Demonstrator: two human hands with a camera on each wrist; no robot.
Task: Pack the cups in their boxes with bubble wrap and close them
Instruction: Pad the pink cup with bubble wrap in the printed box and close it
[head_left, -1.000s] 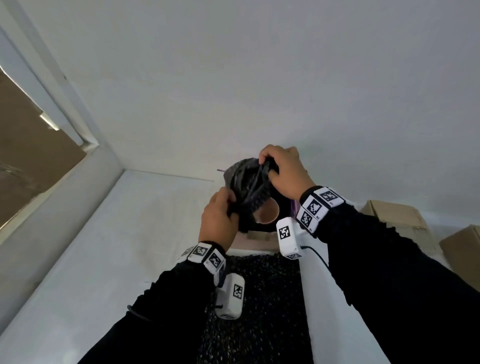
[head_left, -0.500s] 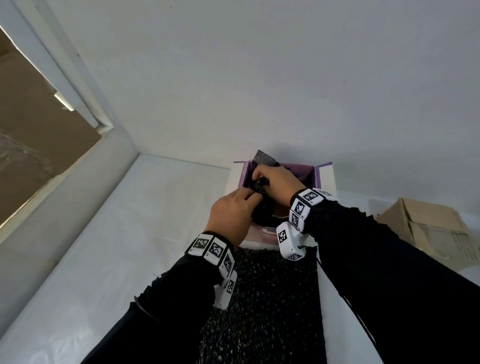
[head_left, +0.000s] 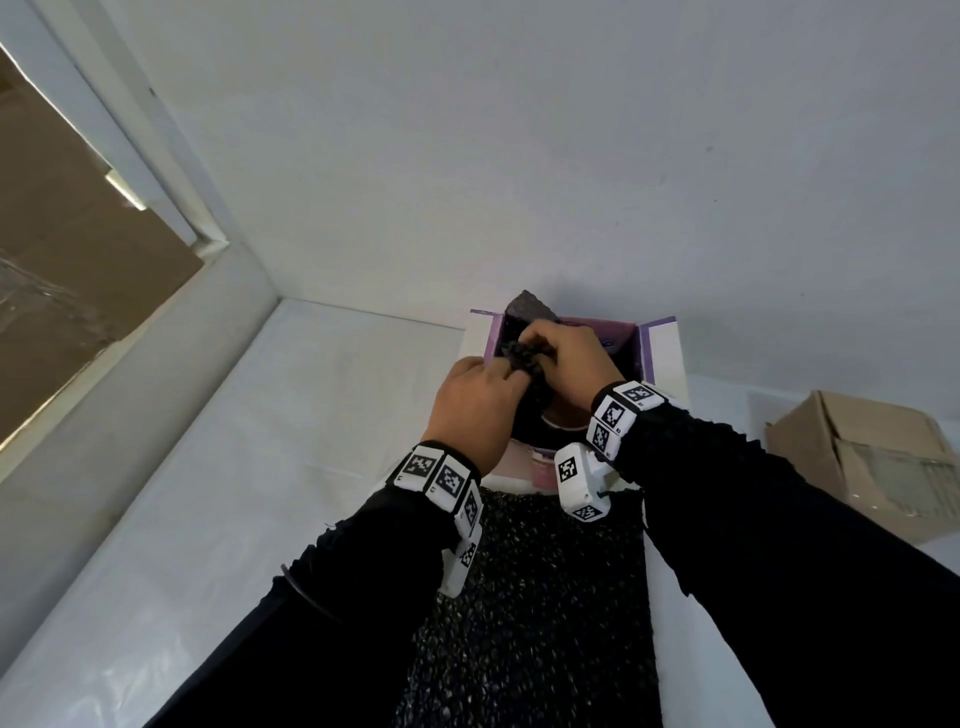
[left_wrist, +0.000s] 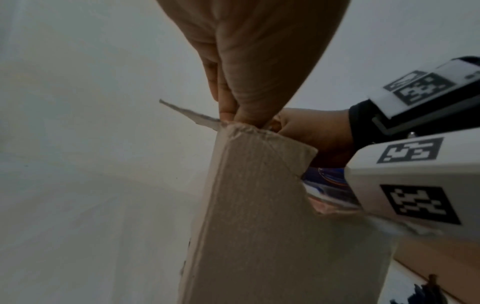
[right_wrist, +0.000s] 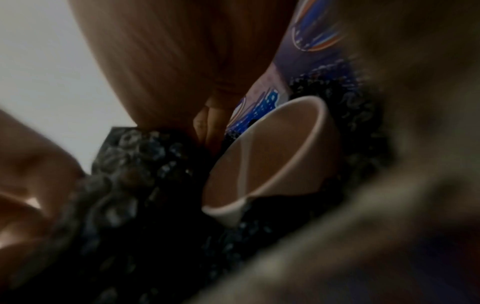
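Note:
A pale pink cup (right_wrist: 272, 164) wrapped in black bubble wrap (head_left: 523, 358) sits tilted inside the open white and purple box (head_left: 665, 353); its rim (head_left: 558, 418) peeks out under my right wrist. My right hand (head_left: 571, 358) reaches into the box with its fingers curled over the wrap. Beside it, at the box's near left corner, my left hand (head_left: 478, 410) pinches the wrap. One corner of the wrap (head_left: 530, 307) sticks up above the box's far edge. In the left wrist view my left fingers (left_wrist: 231, 107) press together at the top of a box flap (left_wrist: 259, 205).
A long sheet of black bubble wrap (head_left: 545, 597) lies on the white table (head_left: 234, 493) between my arms, in front of the box. Brown cardboard boxes (head_left: 872, 457) stand at the right. The wall is close behind the box, and a window frame (head_left: 156, 171) is at the left.
A second ago both hands held the wrapped cup up in the air. They have since lowered it into the purple box and are now pushing it in.

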